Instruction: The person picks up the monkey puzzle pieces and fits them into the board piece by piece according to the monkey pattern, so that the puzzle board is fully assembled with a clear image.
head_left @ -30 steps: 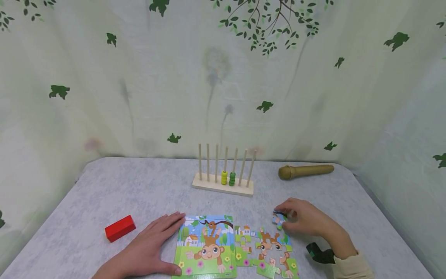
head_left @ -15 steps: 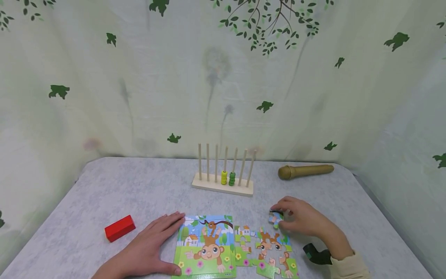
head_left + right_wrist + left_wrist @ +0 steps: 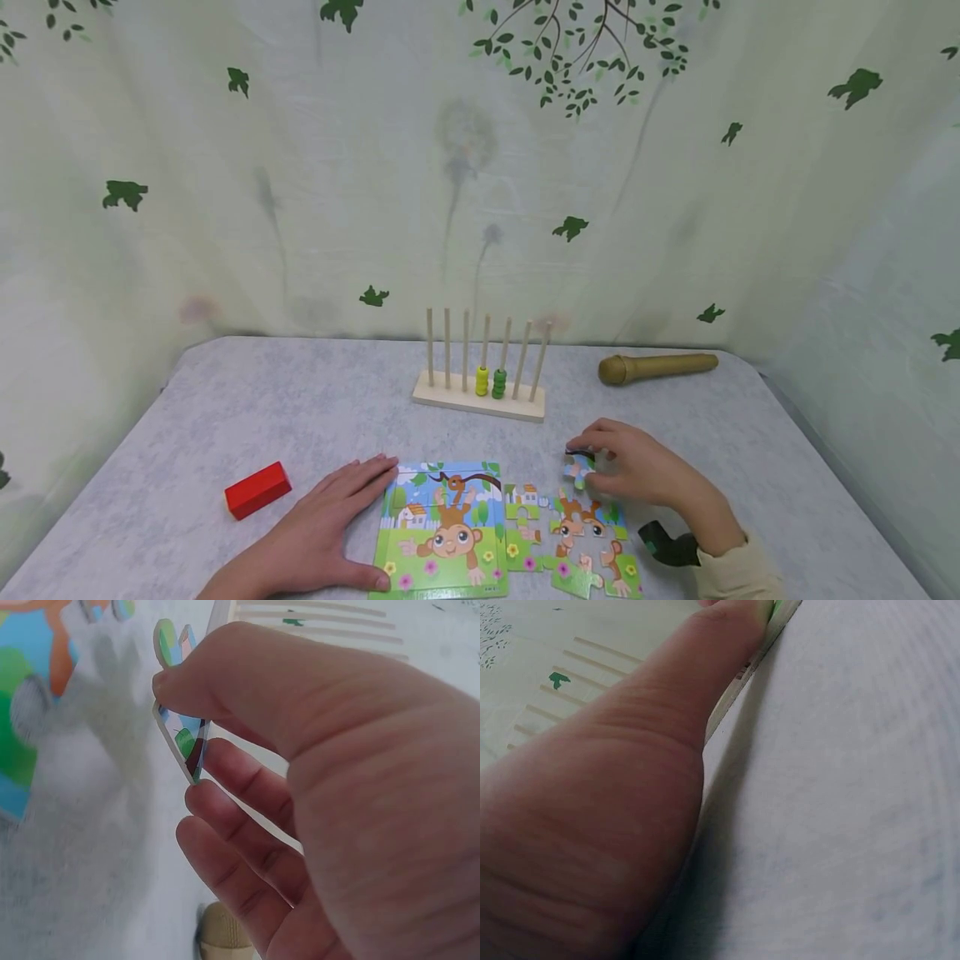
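My right hand pinches a blue jigsaw puzzle piece with a dark branch along one edge, between thumb and fingers. In the right wrist view the piece is tilted up off the table. Just below it lie joined puzzle pieces showing part of a monkey, with gaps among them. My left hand is spread flat along the left edge of a square monkey picture board, thumb at its lower corner. The left wrist view shows mostly the thumb side of that hand at the board's edge.
A red block lies left of my left hand. Behind the puzzle stands a wooden peg rack with yellow and green beads. A brown toy microphone lies at the back right, before a leaf-patterned curtain.
My right hand has moved left with the puzzle piece, above the top of the joined pieces. The left hand and board stay in place.
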Demonstrator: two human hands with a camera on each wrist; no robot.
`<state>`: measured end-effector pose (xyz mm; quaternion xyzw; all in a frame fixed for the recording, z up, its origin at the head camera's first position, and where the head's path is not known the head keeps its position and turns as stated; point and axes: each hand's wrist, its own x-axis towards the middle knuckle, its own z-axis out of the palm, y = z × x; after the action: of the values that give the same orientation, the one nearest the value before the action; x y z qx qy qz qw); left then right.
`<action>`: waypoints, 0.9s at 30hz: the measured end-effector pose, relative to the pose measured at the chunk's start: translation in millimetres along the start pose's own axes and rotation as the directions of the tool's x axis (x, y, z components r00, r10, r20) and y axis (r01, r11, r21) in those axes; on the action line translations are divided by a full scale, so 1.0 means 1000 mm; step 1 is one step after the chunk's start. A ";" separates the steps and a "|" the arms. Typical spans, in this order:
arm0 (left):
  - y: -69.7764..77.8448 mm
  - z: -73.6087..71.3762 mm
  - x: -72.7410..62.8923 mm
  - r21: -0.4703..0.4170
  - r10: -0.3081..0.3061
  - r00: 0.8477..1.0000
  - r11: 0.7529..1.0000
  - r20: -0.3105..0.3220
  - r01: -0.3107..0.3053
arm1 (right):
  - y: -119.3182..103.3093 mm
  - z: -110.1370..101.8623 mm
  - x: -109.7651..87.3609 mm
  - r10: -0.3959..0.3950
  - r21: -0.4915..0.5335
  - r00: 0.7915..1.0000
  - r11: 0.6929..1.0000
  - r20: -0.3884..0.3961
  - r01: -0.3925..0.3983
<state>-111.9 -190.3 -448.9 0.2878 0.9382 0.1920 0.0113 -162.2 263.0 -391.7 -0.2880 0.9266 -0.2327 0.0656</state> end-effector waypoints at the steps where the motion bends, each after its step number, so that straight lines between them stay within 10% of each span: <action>1: 0.001 0.000 0.000 -0.005 -0.005 1.000 1.000 0.007 0.005 | -0.001 0.000 0.001 0.001 -0.007 1.000 1.000 0.000 -0.001; 27: 0.000 -0.001 0.000 -0.026 -0.018 1.000 0.999 0.021 0.019 | -0.034 0.001 0.029 -0.050 -0.020 0.998 0.999 0.049 0.051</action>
<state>-111.9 -190.8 -448.4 0.2811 0.9380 0.2011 0.0268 -168.6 221.3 -376.3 -0.3175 0.9197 -0.2173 0.0791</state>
